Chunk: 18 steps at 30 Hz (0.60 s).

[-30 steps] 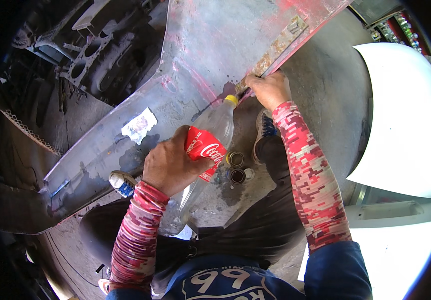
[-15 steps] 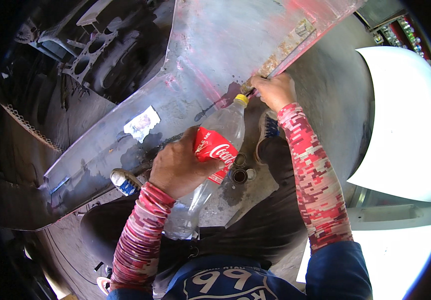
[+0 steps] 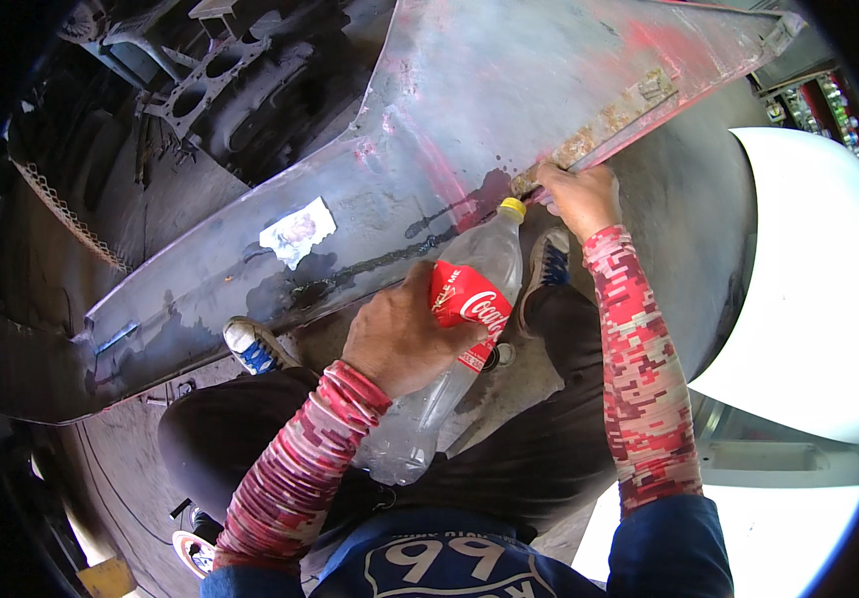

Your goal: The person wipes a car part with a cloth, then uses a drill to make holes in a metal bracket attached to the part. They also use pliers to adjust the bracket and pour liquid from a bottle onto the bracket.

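My left hand [image 3: 405,334] is wrapped around the middle of a clear plastic bottle [image 3: 492,249] with a red label and a yellow cap. The bottle is tilted, its cap up by the lower edge of a large grey metal body panel [image 3: 519,85]. My right hand [image 3: 584,199] closes on the panel's edge at the end of a rusty strip [image 3: 604,130], just right of the cap; its fingertips are partly hidden. Dark wet patches [image 3: 494,189] mark the panel beside the cap, and a dark wet line runs left from there. A torn piece of white paper [image 3: 298,233] sticks to the panel.
My shoes [image 3: 253,346] and bent legs lie beneath the panel's edge. A small can [image 3: 501,356] stands on the floor, partly behind the bottle. Large white panels [image 3: 798,289] occupy the right side. Dark metal machine parts [image 3: 195,95] are at the far left.
The panel, both hands and the bottle appear further right and slightly lower in the picture. The bottle now covers more of the cans on the floor. Both grips look the same.
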Motion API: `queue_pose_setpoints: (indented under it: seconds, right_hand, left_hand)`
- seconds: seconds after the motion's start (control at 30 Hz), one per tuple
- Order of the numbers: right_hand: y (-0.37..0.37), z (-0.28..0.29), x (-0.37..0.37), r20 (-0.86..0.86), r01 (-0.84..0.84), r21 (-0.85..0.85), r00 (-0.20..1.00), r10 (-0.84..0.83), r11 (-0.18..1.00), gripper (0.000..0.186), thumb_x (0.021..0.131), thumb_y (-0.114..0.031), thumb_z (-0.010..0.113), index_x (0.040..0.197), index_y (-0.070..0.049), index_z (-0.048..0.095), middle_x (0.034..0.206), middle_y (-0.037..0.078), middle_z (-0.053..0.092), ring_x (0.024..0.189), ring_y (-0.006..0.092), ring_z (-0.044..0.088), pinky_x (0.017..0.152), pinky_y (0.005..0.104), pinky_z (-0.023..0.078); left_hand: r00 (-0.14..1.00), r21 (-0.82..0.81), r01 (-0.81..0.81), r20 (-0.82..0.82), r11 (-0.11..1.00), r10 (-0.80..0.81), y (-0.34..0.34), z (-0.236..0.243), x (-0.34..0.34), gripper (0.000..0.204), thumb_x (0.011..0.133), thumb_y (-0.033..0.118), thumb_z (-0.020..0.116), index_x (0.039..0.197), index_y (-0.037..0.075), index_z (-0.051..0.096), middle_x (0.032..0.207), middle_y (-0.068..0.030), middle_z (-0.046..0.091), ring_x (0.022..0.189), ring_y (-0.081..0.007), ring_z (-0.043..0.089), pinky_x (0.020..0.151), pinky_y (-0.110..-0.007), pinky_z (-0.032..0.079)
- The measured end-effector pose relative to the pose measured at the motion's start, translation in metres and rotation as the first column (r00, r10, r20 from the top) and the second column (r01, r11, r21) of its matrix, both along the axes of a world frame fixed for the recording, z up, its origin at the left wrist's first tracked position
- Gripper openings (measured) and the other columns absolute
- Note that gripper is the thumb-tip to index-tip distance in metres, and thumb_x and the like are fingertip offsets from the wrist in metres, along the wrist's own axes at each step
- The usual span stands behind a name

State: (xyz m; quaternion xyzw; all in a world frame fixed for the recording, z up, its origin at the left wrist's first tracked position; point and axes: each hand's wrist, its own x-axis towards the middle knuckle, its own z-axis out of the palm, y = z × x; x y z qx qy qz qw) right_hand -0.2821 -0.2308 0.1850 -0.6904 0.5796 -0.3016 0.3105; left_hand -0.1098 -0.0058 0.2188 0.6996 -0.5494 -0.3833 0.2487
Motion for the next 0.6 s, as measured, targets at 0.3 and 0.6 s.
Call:
queue_pose_setpoints:
  seconds: [0.3,0.6]
  right_hand:
    - [-0.004,-0.006,-0.004,0.041,0.037,0.064,0.998,-0.040,0.997,0.034,0.082,-0.030,0.074,0.090,0.003,0.074,0.088,0.020,0.076,0.086,0.0303,0.075,0.079,0.0406,0.056]
    - [-0.001,-0.012,-0.009,0.075,-0.071,0.254,0.996,0.053,0.965,0.024,0.087,-0.013,0.078,0.106,-0.001,0.072,0.099,0.007,0.073,0.085,0.0157,0.069,0.076,0.0331,0.055]
  left_hand:
    - [0.994,0.064,-0.056,-0.090,0.996,0.061,0.010,-0.004,-0.015,0.065,0.082,0.045,0.073,0.129,0.005,0.051,0.095,-0.0281,0.072,0.091,-0.0485,0.070,0.083,-0.055,0.056]
    - [0.970,0.187,-0.104,-0.199,0.977,0.141,0.032,-0.017,-0.015,0.090,0.076,0.046,0.086,0.140,0.001,0.042,0.116,-0.0276,0.069,0.110,-0.0459,0.067,0.094,-0.049,0.054]
